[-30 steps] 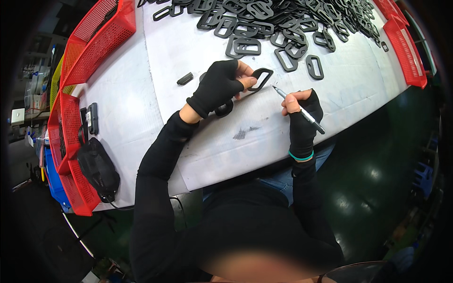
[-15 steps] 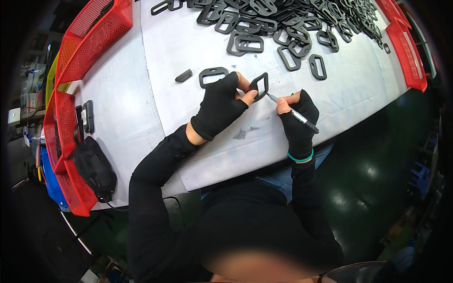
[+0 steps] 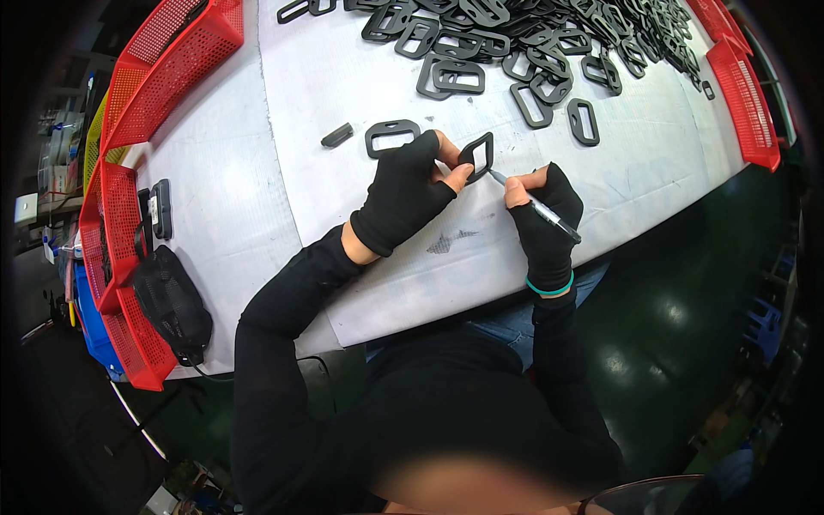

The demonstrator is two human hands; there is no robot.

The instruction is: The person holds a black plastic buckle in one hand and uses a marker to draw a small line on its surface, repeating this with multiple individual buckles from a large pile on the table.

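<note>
Between thumb and fingers, my left hand (image 3: 410,190) pinches a black rectangular frame (image 3: 487,152), tilted up off the table. My right hand (image 3: 547,210) grips a marker pen (image 3: 554,219), its tip at the lower right edge of that frame. Whether the tip touches the frame I cannot tell. Both hands wear black fingerless gloves. A similar black frame (image 3: 391,129) lies flat just beyond my left hand, partly covered by it. Left of that lies a dark pen cap (image 3: 337,135).
A large heap of black frames (image 3: 515,43) covers the far side of the white-covered table (image 3: 343,300). Red perforated baskets (image 3: 176,77) line the left edge, with another red basket (image 3: 745,107) at the far right. A black pouch (image 3: 172,305) lies at the left.
The whole view has shifted very slightly. Both hands keep their holds on the frame and the marker pen, with little visible movement between them.
</note>
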